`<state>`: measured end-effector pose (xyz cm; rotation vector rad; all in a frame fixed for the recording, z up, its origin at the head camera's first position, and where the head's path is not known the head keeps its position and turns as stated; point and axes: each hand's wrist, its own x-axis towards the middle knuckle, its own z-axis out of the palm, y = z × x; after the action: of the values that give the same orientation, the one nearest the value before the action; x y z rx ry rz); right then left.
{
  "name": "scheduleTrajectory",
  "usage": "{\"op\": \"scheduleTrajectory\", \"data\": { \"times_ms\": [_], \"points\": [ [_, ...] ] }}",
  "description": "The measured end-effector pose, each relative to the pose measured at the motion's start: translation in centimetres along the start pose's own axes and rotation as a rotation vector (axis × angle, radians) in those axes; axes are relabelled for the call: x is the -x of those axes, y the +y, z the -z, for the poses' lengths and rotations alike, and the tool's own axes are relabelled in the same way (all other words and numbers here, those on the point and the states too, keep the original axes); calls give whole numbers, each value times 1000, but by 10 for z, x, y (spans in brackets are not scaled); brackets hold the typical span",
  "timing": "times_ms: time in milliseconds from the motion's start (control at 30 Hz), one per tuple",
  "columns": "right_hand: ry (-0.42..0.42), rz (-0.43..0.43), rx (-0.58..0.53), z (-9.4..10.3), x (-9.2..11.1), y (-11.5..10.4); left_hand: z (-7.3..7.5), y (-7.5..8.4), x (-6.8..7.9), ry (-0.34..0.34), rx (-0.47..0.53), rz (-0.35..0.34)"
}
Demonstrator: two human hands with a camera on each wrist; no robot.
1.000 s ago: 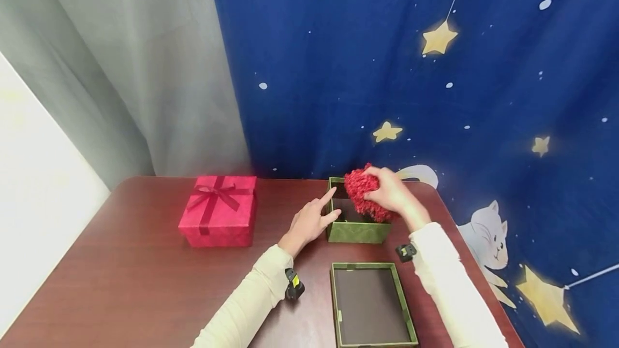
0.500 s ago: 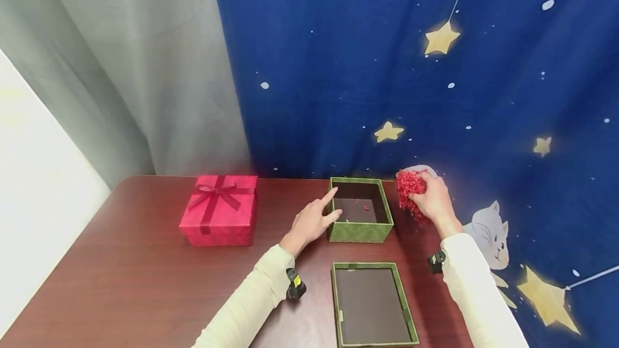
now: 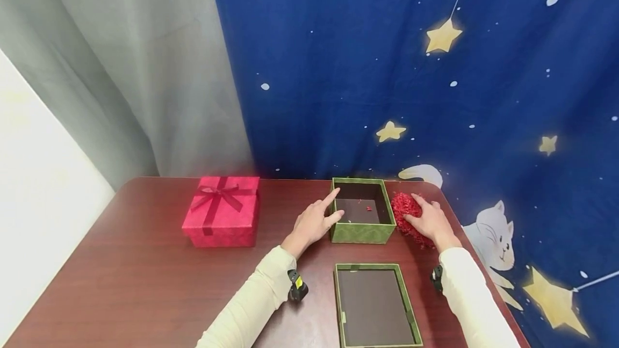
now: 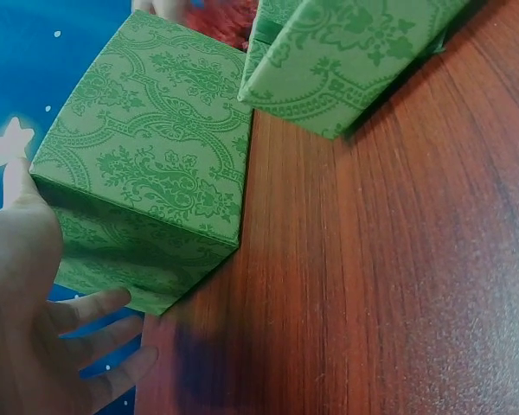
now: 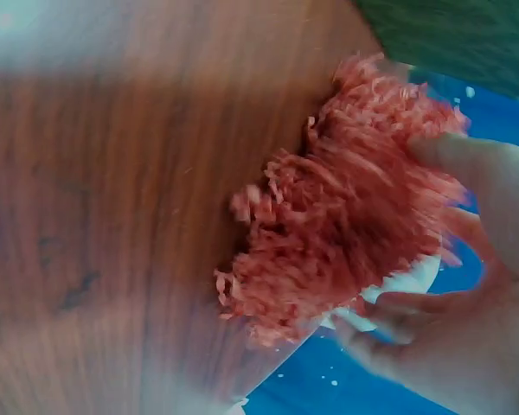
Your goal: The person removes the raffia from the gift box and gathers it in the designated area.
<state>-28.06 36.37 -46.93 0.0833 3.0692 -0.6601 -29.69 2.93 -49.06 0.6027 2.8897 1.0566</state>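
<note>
Loosely, the right hand (image 3: 432,223) rests on the red paper shred (image 3: 403,205), thumb and fingers parted rather than pinched together. Shred: a crinkly, tangled clump of thin curled strips, fuzzy at the edges, saturated red from above (paler, almost salmon, and a little blurred in the right wrist view). Clump longer than wide; long axis slants from beside the box wall at the far end to the near right, toward the person's right sleeve (image 3: 476,299). Lies on the table (image 3: 145,283), just right of the green box (image 3: 362,233); contact with its wall cannot be told.

Left hand (image 3: 311,224) at the box's opposite wall, index and thumb spread wide, index reaching to the rim. Box uncovered, dark inside, a few red scraps (image 3: 369,209) on its floor; outside, leafy scrollwork. Nearer the person, a shallow green lid (image 3: 374,305), lining upward. Well to the left, a red gift box (image 3: 232,216) with a darker ribbon bow. Behind, a blue starry curtain (image 3: 319,95).
</note>
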Motion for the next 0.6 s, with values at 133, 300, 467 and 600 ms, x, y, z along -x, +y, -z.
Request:
{"op": "scheduleTrajectory", "data": {
  "times_ms": [133, 300, 467, 600],
  "points": [
    [-55, -43, 14, 1, 5, -1, 1, -1, 0, 0, 15, -5],
    [25, -29, -1, 11, 11, -11, 2, -3, 1, -10, 18, -5],
    [128, 28, -42, 23, 25, -34, 9, 4, 4, -4, 44, -51],
    [178, 114, -74, 28, 36, -62, 27, 10, 19, 81, 0, -118]
  ]
}}
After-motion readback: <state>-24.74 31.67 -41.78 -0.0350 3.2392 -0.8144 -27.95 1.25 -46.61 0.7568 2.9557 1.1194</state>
